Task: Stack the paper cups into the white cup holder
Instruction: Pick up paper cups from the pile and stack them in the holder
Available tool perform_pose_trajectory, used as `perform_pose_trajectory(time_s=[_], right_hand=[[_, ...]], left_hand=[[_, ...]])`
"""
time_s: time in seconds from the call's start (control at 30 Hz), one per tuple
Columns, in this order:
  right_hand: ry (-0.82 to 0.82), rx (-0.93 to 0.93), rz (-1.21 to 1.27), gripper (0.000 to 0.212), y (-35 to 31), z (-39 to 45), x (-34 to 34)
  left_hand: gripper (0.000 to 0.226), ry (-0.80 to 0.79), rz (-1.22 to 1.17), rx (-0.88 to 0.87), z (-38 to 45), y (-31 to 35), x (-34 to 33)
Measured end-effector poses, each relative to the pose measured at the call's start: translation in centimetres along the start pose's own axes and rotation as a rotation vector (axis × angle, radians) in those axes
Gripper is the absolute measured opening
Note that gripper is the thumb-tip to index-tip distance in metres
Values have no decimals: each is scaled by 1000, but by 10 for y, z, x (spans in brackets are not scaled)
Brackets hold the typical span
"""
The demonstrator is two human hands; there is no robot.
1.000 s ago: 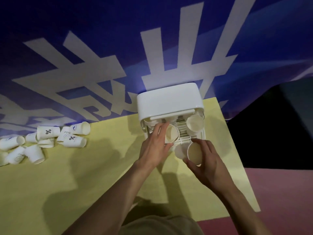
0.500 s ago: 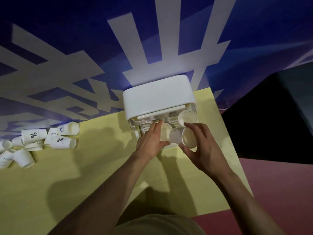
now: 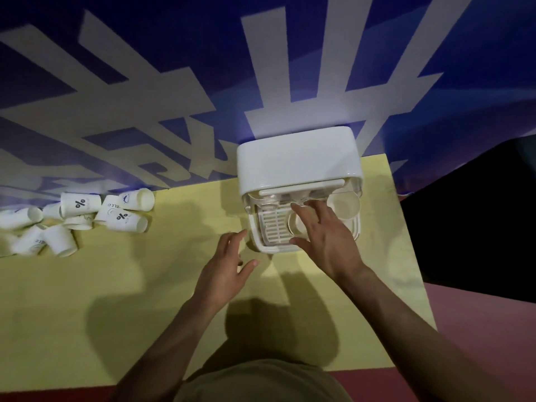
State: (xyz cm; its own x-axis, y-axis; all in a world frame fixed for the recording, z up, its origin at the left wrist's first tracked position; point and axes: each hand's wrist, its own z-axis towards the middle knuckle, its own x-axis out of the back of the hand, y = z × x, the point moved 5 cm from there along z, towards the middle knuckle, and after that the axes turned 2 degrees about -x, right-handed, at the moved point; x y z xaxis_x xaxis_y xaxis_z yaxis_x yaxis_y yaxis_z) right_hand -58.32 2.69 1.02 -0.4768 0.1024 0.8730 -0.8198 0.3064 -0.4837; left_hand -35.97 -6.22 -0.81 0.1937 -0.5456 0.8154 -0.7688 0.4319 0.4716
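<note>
White cup holder (image 3: 295,165): two cups visible inside; right hand (image 3: 327,239) fingers grip one (image 3: 298,227); left hand (image 3: 224,271) spread, empty.

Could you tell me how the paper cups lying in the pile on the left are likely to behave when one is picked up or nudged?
The paper cups look thin-walled and empty, so probably very light and easy to crush if squeezed. Most lie on their sides on the yellow table, so a nudge would likely roll them in a curve. Touching one may shift its neighbours, since they lie against each other.
</note>
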Motion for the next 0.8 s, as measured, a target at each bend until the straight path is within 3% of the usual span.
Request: perform_pose_trajectory(time_s=[0.23,0.37,0.43,0.63,0.8], right_hand=[[-101,-31,-23,75,8,22,-32],[-50,-76,-53,85,-4,16,-23],[-9,-48,-63,80,-14,7,-16],[41,-21,-41,60,-74,-17,-17],[-10,-11,53,70,-143,-17,-51]], left_hand=[[57,76,-95,20,-26,-28,16],[56,68,-135,29,-42,-44,15],[55,67,-168,43,-50,-54,16],[50,104,-231,67,-68,-104,28],[51,172,-289,127,-78,-168,51]])
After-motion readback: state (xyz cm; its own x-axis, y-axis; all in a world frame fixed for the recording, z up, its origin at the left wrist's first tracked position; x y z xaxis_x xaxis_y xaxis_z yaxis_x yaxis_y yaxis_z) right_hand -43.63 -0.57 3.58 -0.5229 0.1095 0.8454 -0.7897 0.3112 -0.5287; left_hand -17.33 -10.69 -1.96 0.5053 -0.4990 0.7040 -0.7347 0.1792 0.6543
